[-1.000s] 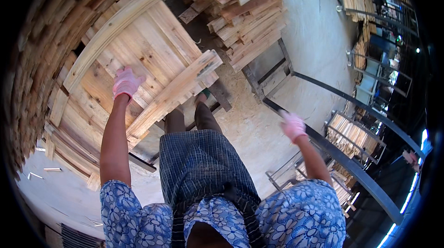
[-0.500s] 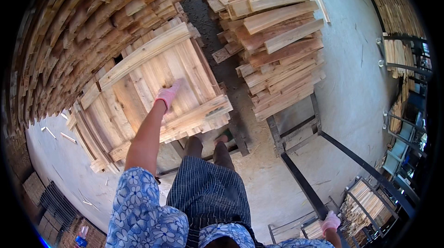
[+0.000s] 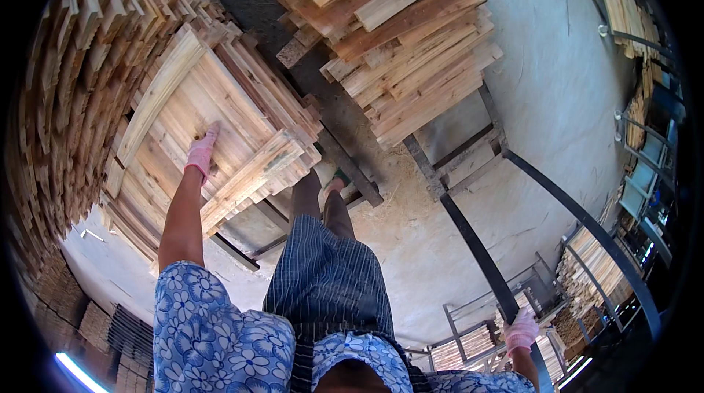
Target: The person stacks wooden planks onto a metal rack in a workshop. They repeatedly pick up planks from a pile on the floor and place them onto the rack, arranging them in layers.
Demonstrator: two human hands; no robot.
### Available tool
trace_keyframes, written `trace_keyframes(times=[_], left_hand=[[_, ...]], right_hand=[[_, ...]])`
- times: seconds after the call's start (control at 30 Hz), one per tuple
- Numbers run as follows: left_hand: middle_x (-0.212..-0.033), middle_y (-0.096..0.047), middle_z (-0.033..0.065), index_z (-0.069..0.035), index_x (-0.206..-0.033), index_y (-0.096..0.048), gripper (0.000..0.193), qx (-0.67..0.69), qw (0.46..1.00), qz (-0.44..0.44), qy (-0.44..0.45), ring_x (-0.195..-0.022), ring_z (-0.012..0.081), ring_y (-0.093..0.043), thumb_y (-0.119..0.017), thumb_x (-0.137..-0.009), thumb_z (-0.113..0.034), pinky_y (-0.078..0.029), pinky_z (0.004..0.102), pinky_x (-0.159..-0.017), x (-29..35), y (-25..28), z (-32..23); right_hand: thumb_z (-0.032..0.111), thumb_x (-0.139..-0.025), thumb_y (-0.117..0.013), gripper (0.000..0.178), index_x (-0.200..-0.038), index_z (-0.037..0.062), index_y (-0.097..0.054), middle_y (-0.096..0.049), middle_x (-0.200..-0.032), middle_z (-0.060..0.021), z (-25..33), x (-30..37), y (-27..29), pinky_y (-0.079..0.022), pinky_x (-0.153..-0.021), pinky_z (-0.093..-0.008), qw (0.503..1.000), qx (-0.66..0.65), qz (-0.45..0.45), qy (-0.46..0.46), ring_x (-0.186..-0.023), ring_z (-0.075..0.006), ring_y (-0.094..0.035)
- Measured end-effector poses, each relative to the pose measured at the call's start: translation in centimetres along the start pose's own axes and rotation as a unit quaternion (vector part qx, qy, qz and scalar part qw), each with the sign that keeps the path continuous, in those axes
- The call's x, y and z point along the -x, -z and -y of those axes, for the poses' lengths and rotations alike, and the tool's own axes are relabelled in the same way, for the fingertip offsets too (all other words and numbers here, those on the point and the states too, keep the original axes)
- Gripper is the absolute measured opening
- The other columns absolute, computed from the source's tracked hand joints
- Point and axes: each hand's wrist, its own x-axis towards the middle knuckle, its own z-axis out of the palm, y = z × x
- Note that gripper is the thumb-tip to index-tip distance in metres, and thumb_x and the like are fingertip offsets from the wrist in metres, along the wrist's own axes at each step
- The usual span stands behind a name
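Note:
My left hand, in a pink glove, rests on the top boards of a wooden stack at the left, its fingers stretched out over them. Two thicker planks lie across that stack, the far plank and the near plank. At the lower right, my right hand, gloved in pink too, is wrapped round a long black metal bar. This bar runs from a low metal frame under a second pile of planks.
A tall wall of stacked timber rises at the far left. Another curved black bar lies to the right of the held one. Racks with wood strips stand along the right. Pale concrete floor lies between.
The view has turned, so the board stack and plank pile appear further left. My left hand stays on the boards and my right hand still holds the bar.

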Motion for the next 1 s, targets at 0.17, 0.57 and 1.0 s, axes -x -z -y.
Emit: trace_keyframes(times=[0.17,0.57,1.0], left_hand=[[-0.132,-0.057,0.0133,-0.011,-0.143,-0.053,0.105,-0.004,0.999,0.045,0.012,-0.108,0.0344,-0.058,-0.076,-0.070,-0.081,-0.053,0.0542,-0.080,-6.2,2.4,3.1],[-0.134,-0.057,0.0155,-0.006,-0.149,-0.044,0.114,-0.004,0.999,0.032,0.014,-0.114,0.0352,-0.059,-0.074,-0.070,-0.084,-0.051,0.0593,-0.088,-5.0,1.6,3.2],[-0.123,-0.067,0.0198,0.001,-0.140,-0.055,0.107,-0.030,0.996,-0.081,-0.013,-0.101,0.0360,-0.069,-0.071,-0.074,-0.082,-0.057,0.0554,-0.082,-3.8,0.7,3.5]], right_hand=[[0.051,-0.079,-0.081,0.059,-0.115,0.0107,-0.055,-0.068,-0.103,-0.0125,-1.7,-2.0,-1.2,-0.057,-0.083,-0.0430,0.999,0.028,-0.044,0.010,-0.093,-0.0304,-0.072],[0.048,-0.078,-0.083,0.060,-0.116,0.0109,-0.054,-0.068,-0.107,-0.0115,-5.5,-7.5,1.2,-0.058,-0.085,-0.0424,0.998,0.054,-0.040,0.019,-0.100,-0.0314,-0.071],[0.056,-0.076,-0.081,0.070,-0.119,0.0104,-0.051,-0.064,-0.110,-0.0099,-7.9,-21.1,-0.4,-0.058,-0.083,-0.0431,0.991,0.123,-0.054,-0.024,-0.101,-0.0296,-0.070]])
